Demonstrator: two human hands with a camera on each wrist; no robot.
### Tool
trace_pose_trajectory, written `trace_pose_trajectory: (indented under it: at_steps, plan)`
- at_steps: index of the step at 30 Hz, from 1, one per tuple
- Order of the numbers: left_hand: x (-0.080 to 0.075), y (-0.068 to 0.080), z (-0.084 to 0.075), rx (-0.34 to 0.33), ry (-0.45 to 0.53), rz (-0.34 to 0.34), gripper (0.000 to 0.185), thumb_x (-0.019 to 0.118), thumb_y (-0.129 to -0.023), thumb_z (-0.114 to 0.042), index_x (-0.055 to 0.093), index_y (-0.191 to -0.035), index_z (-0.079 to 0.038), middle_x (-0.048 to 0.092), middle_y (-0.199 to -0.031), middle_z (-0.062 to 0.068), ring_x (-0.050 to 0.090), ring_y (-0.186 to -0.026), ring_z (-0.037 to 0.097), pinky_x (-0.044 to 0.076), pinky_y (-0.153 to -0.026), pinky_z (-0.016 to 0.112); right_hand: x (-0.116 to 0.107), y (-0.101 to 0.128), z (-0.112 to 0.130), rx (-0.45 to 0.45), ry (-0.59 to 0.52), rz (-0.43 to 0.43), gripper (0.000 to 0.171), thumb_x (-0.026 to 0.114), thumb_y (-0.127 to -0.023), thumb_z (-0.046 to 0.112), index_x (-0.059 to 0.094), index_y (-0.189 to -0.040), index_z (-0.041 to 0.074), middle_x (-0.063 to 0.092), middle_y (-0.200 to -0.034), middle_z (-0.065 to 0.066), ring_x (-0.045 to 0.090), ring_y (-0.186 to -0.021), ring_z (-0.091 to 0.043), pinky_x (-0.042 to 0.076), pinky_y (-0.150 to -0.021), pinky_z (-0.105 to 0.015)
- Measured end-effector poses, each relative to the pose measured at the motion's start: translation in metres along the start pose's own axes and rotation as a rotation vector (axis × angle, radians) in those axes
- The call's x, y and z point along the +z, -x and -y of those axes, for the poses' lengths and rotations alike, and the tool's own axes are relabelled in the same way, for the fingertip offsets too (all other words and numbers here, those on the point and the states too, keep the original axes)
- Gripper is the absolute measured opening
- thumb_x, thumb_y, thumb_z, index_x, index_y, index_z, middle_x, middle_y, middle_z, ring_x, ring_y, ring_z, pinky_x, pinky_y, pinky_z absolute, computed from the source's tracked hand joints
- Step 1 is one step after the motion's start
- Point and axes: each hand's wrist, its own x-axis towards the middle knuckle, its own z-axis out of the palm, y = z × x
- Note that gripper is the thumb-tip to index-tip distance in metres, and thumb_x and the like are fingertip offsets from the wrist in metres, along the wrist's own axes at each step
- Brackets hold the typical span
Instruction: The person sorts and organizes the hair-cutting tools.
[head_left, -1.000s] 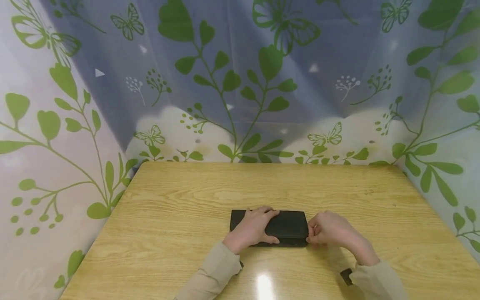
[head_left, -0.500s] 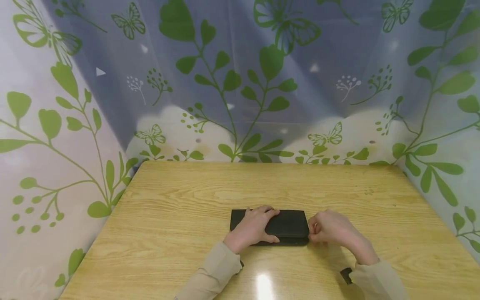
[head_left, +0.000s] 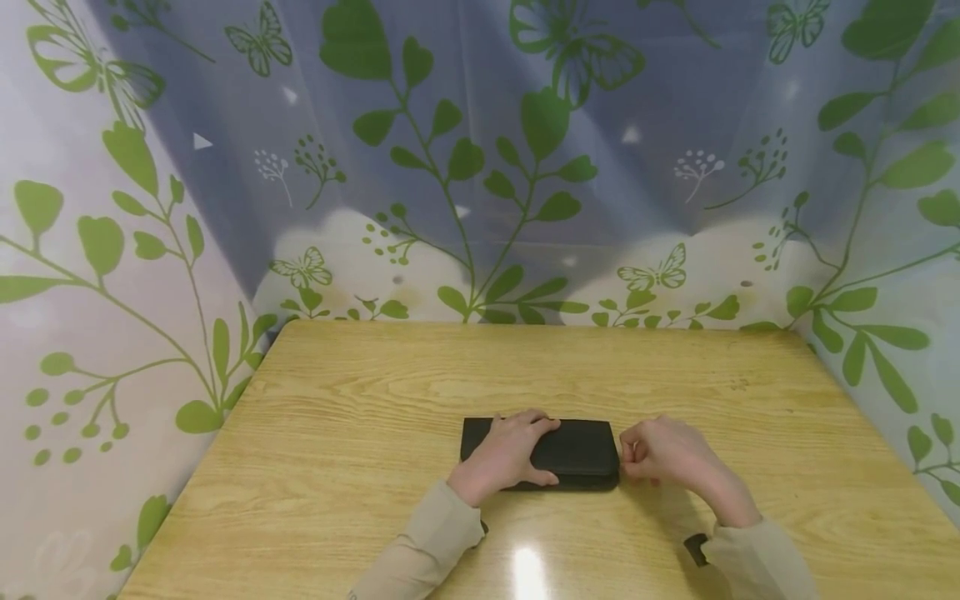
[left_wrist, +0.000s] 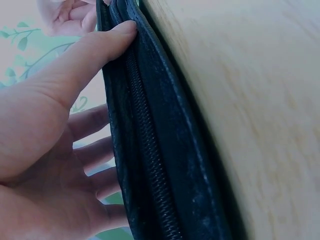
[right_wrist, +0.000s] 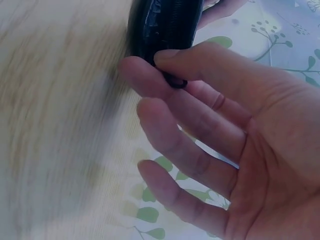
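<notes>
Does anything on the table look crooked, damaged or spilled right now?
Nothing stands out. The black zip wallet lies flat and square on the wooden table. The left hand rests on it, thumb along the zipper edge, and the right hand pinches the zipper pull at its right end. Nothing looks spilled or damaged.

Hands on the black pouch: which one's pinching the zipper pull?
The right hand, pinching the pull at the black pouch's right end; the left hand just lies across it.
</notes>
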Motion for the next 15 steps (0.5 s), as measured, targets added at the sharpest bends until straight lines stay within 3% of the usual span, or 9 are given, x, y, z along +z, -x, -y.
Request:
trace_pose_trajectory:
  at_steps: [15]
  plan:
    - [-0.0004, -0.0002, -0.0006, -0.005, 0.006, 0.005, 0.075, 0.084, -0.082, -0.044, 0.055, -0.147, -0.018, 0.051, -0.149, 0.006, 0.05, -0.136, 0.029, 0.039, -0.109, 0.061, 0.0032, -0.0027, -0.0024, -0.006, 0.085, -0.115, 0.032, 0.079, -0.08, 0.011, 0.055, -0.066, 0.027, 0.052, -0.052, 0.019, 0.045, -0.046, -0.003, 0.032, -0.046, -0.025]
